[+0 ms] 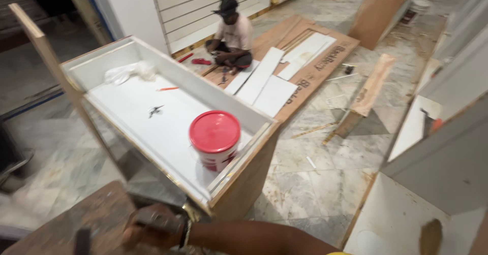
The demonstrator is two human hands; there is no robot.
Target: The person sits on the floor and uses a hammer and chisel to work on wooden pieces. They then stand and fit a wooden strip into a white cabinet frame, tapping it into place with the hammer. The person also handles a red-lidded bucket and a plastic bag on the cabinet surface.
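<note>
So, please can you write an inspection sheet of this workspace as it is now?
Surface: marble floor, dusty, with scraps.
Job's things: white cabinet lying open; red-lidded bucket, rag and pencil inside.
Clutter: white boards on a plywood sheet.
Hands: one hand grips a blurred dark tool beside the cabinet; which hand, cannot tell.
Cables: nothing seen.
Surroundings: a seated person; a slatted wall.

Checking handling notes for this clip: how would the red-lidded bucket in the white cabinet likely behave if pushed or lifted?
The bucket stands upright on its flat base, so it would probably slide on the smooth white panel of the cabinet rather than roll. It looks about as wide as tall, so tipping seems unlikely. Its lid appears closed; weight cannot be judged.
</note>
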